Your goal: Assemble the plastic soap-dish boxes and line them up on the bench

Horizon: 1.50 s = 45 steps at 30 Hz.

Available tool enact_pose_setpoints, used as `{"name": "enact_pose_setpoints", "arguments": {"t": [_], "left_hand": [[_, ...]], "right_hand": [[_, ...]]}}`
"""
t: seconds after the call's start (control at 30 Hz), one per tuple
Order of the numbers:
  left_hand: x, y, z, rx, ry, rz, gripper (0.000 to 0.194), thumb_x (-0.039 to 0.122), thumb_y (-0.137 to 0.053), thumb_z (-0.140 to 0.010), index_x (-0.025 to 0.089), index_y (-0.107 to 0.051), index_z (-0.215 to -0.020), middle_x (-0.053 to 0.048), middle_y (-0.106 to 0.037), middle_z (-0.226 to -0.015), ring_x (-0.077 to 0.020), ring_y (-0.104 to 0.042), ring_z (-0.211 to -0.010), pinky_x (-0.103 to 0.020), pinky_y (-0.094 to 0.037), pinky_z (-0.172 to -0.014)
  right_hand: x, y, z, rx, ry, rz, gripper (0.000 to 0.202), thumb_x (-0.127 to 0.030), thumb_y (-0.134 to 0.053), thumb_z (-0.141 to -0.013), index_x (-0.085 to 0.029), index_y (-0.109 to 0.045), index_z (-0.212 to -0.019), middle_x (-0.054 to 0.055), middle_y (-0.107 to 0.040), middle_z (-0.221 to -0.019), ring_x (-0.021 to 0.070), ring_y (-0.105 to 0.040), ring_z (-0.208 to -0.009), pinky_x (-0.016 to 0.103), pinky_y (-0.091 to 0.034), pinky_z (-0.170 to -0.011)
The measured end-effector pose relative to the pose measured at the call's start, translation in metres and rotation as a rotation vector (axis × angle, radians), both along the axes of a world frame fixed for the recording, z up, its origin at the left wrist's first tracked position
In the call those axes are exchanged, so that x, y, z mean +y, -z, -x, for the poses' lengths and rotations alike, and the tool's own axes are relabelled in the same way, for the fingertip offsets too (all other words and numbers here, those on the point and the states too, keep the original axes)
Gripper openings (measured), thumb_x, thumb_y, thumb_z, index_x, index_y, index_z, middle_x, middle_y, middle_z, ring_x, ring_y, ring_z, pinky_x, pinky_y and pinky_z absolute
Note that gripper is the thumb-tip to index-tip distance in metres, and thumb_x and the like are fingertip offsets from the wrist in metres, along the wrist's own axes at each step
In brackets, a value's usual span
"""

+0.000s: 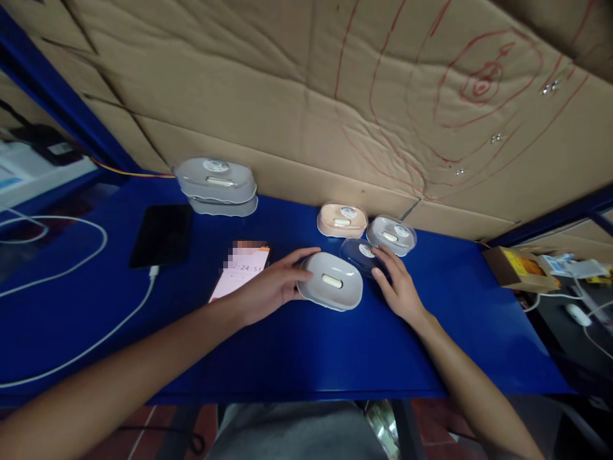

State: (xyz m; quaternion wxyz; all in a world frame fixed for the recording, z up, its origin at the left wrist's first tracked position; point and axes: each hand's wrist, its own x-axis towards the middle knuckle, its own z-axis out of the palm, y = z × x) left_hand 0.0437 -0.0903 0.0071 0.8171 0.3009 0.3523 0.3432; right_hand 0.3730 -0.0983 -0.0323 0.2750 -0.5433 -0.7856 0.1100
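A grey oval dish (348, 289) with a white insert in its middle is gripped at its left end by my left hand (278, 287). Beside it, my right hand (397, 284) has its fingers on a clear oval lid (357, 253) with a round label; thumb and fingers are at the lid's right edge. Behind the lid, a peach dish (330, 227) and another grey dish (405, 241) stand under clear labelled lids, each with a white insert.
Stacked grey dishes (215, 182) stand at the back left. Nearby are a black tablet (161, 235), a white cable (119, 342) and a lit phone (239, 271). Cardboard (268, 83) walls the back. An open box (520, 268) sits at the right.
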Motion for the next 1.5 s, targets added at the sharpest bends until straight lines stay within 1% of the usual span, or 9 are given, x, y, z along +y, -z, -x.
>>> {"name": "enact_pose_setpoints", "arguments": {"t": [0.13, 0.23, 0.4, 0.6, 0.83, 1.0, 1.2, 1.37, 1.5], "left_hand": [[-0.003, -0.001, -0.001, -0.024, 0.021, 0.001, 0.061, 0.016, -0.079, -0.087, 0.026, -0.063, -0.145, -0.010, -0.070, -0.137, -0.0293, -0.067, -0.125, -0.047, -0.052, -0.107], [-0.003, 0.000, -0.001, -0.046, 0.012, 0.003, 0.062, 0.020, -0.080, -0.089, 0.027, -0.061, -0.147, -0.010, -0.069, -0.141, -0.0292, -0.065, -0.128, -0.046, -0.051, -0.109], [-0.004, 0.005, -0.003, -0.085, 0.041, -0.005, 0.051, 0.038, -0.076, -0.097, 0.031, -0.062, -0.146, -0.009, -0.062, -0.154, -0.0305, -0.061, -0.136, -0.045, -0.052, -0.108], [-0.006, 0.010, -0.003, -0.069, 0.075, -0.070, 0.052, 0.047, -0.078, -0.096, 0.033, -0.063, -0.144, -0.007, -0.063, -0.153, -0.0317, -0.059, -0.140, -0.044, -0.052, -0.108], [-0.004, 0.017, -0.007, -0.051, -0.015, -0.071, 0.046, 0.041, -0.080, -0.095, 0.028, -0.068, -0.138, -0.010, -0.068, -0.143, -0.0275, -0.066, -0.124, -0.035, -0.056, -0.093], [-0.002, 0.018, -0.008, -0.048, -0.034, -0.036, 0.049, 0.042, -0.085, -0.091, 0.027, -0.069, -0.135, -0.009, -0.072, -0.132, -0.0231, -0.068, -0.112, -0.032, -0.057, -0.088], [-0.002, 0.020, -0.005, -0.007, -0.028, -0.075, 0.053, 0.044, -0.087, -0.089, 0.028, -0.068, -0.136, -0.009, -0.069, -0.140, -0.0246, -0.066, -0.118, -0.033, -0.055, -0.093], [0.000, 0.013, -0.002, 0.106, 0.026, -0.172, 0.057, 0.051, -0.082, -0.091, 0.031, -0.064, -0.141, -0.007, -0.072, -0.132, -0.0261, -0.067, -0.114, -0.037, -0.054, -0.091], [0.001, 0.009, -0.001, 0.208, 0.035, -0.221, 0.059, 0.057, -0.078, -0.092, 0.029, -0.063, -0.141, -0.009, -0.071, -0.133, -0.0287, -0.067, -0.116, -0.038, -0.055, -0.088]], "right_hand": [[-0.007, -0.002, 0.011, 0.140, 0.017, -0.031, 0.048, -0.049, -0.039, -0.113, -0.031, -0.053, -0.156, 0.011, -0.057, -0.159, 0.0295, -0.052, -0.150, 0.059, -0.042, -0.126], [-0.013, -0.001, 0.016, 0.198, -0.048, -0.025, 0.050, -0.049, -0.034, -0.114, -0.032, -0.053, -0.157, 0.011, -0.058, -0.157, 0.0290, -0.053, -0.150, 0.056, -0.044, -0.125], [-0.025, -0.002, 0.027, 0.050, -0.317, 0.045, 0.062, -0.052, -0.045, -0.111, -0.034, -0.032, -0.169, 0.012, -0.039, -0.171, 0.0318, -0.041, -0.159, 0.054, -0.043, -0.126], [-0.030, -0.011, 0.034, -0.083, -0.415, -0.078, 0.074, -0.045, -0.058, -0.107, -0.037, -0.023, -0.172, 0.014, -0.033, -0.172, 0.0369, -0.036, -0.160, 0.061, -0.041, -0.126], [-0.027, -0.011, 0.035, -0.070, -0.428, -0.094, 0.074, -0.040, -0.056, -0.109, -0.036, -0.020, -0.173, 0.014, -0.034, -0.173, 0.0358, -0.037, -0.160, 0.061, -0.042, -0.126], [-0.026, -0.007, 0.037, -0.074, -0.409, -0.029, 0.074, -0.039, -0.054, -0.110, -0.037, -0.016, -0.173, 0.012, -0.029, -0.176, 0.0346, -0.032, -0.163, 0.060, -0.039, -0.129], [-0.029, -0.008, 0.040, -0.102, -0.398, 0.020, 0.090, -0.048, -0.063, -0.105, -0.037, -0.006, -0.174, 0.014, -0.025, -0.178, 0.0370, -0.027, -0.165, 0.062, -0.037, -0.129], [-0.030, -0.007, 0.041, -0.053, -0.378, 0.069, 0.087, -0.046, -0.064, -0.104, -0.039, -0.012, -0.173, 0.013, -0.020, -0.179, 0.0347, -0.028, -0.165, 0.058, -0.042, -0.127], [-0.029, -0.008, 0.037, -0.013, -0.390, 0.141, 0.088, -0.047, -0.067, -0.103, -0.039, -0.014, -0.173, 0.012, -0.019, -0.179, 0.0345, -0.026, -0.165, 0.057, -0.038, -0.130]]}}
